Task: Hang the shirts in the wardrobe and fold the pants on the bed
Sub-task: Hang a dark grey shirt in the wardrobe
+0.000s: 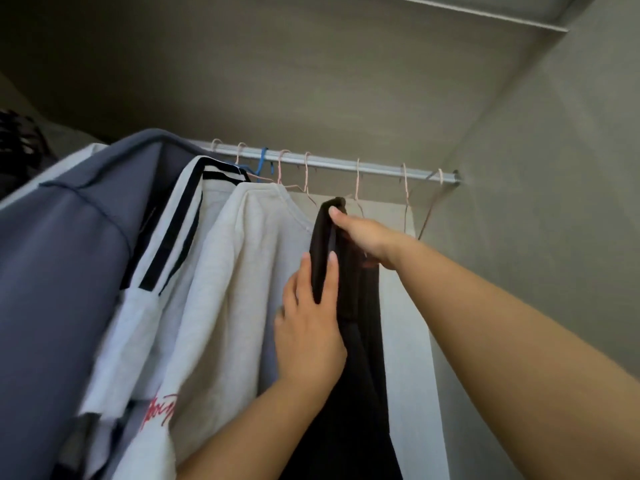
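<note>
A black shirt (353, 341) hangs inside the wardrobe below the silver rail (346, 164). My right hand (367, 237) grips its top near the shoulder, thumb over the fabric. My left hand (311, 320) holds the shirt's left edge a little lower, with the thumb and fingers around the cloth. To the left hang a cream sweatshirt (235, 289), a white shirt with black stripes (173, 237) and a grey-blue garment (59, 271). The black shirt's hanger is hidden by the cloth and my hand.
Several empty pink wire hangers (405, 192) and a blue hanger (261, 164) hang on the rail. The wardrobe's side wall (536, 202) stands at the right, a pale panel (405, 306) behind the black shirt.
</note>
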{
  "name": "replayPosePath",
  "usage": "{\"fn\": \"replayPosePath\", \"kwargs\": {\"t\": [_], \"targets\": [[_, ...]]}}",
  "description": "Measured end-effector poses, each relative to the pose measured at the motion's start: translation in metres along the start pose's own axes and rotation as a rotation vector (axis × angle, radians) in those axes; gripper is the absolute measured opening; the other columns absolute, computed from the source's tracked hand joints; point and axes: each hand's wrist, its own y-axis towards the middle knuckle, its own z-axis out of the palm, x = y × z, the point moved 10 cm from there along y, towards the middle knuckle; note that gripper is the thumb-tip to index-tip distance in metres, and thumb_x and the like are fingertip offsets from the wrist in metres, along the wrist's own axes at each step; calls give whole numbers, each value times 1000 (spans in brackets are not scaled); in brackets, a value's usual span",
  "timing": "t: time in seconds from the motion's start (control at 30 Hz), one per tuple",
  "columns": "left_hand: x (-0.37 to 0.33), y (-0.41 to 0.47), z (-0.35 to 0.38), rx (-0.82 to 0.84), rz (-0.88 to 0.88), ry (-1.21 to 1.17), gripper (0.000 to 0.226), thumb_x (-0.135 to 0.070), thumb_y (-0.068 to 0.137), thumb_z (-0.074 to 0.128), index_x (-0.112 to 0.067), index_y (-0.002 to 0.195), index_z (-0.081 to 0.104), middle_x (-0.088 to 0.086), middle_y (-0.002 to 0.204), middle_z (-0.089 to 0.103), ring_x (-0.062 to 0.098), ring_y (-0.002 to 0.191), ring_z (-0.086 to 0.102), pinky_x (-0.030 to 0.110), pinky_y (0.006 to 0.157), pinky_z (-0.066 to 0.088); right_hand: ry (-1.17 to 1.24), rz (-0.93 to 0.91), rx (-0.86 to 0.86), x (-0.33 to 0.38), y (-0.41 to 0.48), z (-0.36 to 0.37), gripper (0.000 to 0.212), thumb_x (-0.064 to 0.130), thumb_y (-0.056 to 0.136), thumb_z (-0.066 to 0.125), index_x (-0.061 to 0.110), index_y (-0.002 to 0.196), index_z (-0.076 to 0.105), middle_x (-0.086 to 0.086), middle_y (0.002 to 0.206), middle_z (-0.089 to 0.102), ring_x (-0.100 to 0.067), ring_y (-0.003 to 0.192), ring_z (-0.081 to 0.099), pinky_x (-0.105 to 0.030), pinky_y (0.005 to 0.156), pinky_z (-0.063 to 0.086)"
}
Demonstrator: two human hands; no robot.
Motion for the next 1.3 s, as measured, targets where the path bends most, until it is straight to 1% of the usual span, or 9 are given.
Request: {"fn": "replayPosePath", "kwargs": {"t": [0.07, 0.13, 0.3, 0.63, 0.73, 0.87, 1.07, 1.17, 1.3], "targets": [[-6, -16, 8, 39, 114, 185, 90, -29, 91, 46, -41, 141, -28, -2, 143, -48, 27, 138, -35, 53, 113, -8, -62, -97, 11, -13, -12, 20, 55, 54, 96, 31, 22, 139, 43, -3, 144, 43, -21, 133, 39, -35, 111, 26], [-4, -35, 20, 94, 169, 268, 60, -41, 96, 33, -43, 149, 4, -3, 142, -45, 24, 128, -47, 54, 104, -28, -179, -147, -41, -40, -32, 38, 52, 47, 99, 28, 19, 141, 42, -4, 148, 37, -21, 137, 32, -29, 109, 22], [12, -108, 46, 286, 168, 344, 61, -61, 92, 9, -39, 141, 38, -5, 153, -23, 21, 133, -39, 51, 104, -30, -337, -54, 32, -163, -104, 101, 48, 48, 100, 22, 34, 144, 34, 8, 155, 20, -17, 142, 17, -35, 114, 15], [52, -289, 50, 624, 115, 514, 57, -55, 95, 15, -34, 148, 25, -1, 160, -8, 19, 139, -28, 46, 105, -30, -267, 157, 204, -295, -270, 225, 48, 42, 98, 39, 38, 145, 28, 11, 156, 16, -17, 143, 13, -33, 113, 19], [57, -347, 29, 670, 67, 531, 55, -50, 97, 24, -35, 150, 20, -1, 160, -4, 21, 142, -21, 47, 109, -25, -286, 132, 238, -297, -329, 257, 54, 35, 96, 46, 33, 147, 26, 7, 156, 17, -19, 142, 16, -33, 113, 19], [65, -419, -27, 651, -12, 583, 56, -40, 87, 60, -29, 141, 45, 4, 153, 31, 30, 142, 25, 55, 112, 8, -242, 98, 233, -275, -402, 295, 58, 27, 94, 51, 26, 147, 29, 1, 155, 23, -21, 141, 21, -34, 113, 22], [101, -506, -130, 815, -86, 822, 67, -34, 75, 68, -28, 139, 48, 6, 151, 35, 32, 141, 29, 57, 112, 12, -132, -97, 310, -198, -500, 349, 64, 8, 74, 68, 6, 135, 48, -16, 138, 48, -35, 126, 43, -42, 106, 33], [117, -543, -189, 864, -217, 896, 65, -37, 81, 64, -29, 142, 42, 4, 155, 27, 29, 145, 12, 56, 114, 3, -114, -186, 400, -152, -548, 379, 61, 10, 71, 71, 10, 130, 53, -13, 127, 55, -33, 117, 50, -43, 95, 41], [135, -596, -282, 934, -425, 1075, 59, -53, 95, 18, -36, 149, 0, -1, 153, -20, 22, 138, -35, 50, 109, -26, -18, -286, 561, -83, -614, 423, 53, 18, 81, 63, 16, 133, 50, -9, 134, 50, -28, 124, 44, -40, 98, 37]]}}
